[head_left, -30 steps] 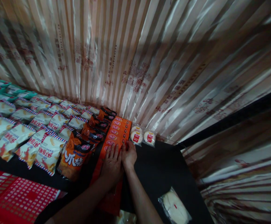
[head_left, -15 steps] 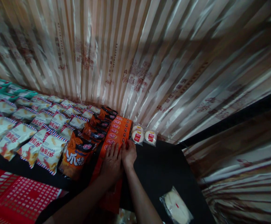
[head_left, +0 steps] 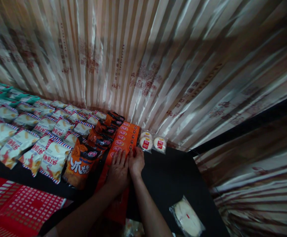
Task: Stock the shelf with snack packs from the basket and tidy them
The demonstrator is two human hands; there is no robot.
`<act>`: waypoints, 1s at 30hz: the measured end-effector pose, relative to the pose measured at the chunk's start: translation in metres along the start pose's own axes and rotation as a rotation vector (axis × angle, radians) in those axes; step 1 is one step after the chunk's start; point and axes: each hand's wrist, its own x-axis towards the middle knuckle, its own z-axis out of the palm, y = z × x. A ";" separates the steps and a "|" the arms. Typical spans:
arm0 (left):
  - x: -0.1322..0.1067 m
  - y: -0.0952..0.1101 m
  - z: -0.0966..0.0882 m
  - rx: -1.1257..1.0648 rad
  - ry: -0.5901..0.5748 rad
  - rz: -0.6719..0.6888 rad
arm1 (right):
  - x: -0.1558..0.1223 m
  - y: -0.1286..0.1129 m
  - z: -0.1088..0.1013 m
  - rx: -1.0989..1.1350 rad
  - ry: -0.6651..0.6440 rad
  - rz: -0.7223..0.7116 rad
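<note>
A long orange strip (head_left: 124, 138) printed with rows of oval and round logos runs from the back of the black table down toward me. My left hand (head_left: 118, 169) lies flat on it, fingers stretched out and side by side. Right beside it, my right hand (head_left: 136, 162) has its fingers curled in at the strip's right edge, thumb and forefinger closed on that edge. Just beyond the right hand lie clear-wrapped round white rice crackers (head_left: 146, 142). Orange and black snack bags (head_left: 80, 164) stand close along the strip's left side.
Several rows of white snack bags (head_left: 55, 158) fill the left, with green bags (head_left: 0, 92) behind. A red basket (head_left: 32, 205) sits at lower left. A larger wrapped white round (head_left: 187, 219) lies at the black table's (head_left: 173, 177) front right. Printed curtain (head_left: 143, 59) hangs behind.
Hardly anything differs. Both hands stay in the same place on the strip, and the view has shifted very slightly.
</note>
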 end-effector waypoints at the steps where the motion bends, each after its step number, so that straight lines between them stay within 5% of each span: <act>1: 0.000 0.000 0.000 0.004 0.002 0.000 | 0.000 0.000 0.000 0.002 -0.001 -0.001; 30: 0.000 0.000 -0.001 -0.077 0.085 -0.023 | 0.005 0.005 -0.003 0.161 -0.010 -0.013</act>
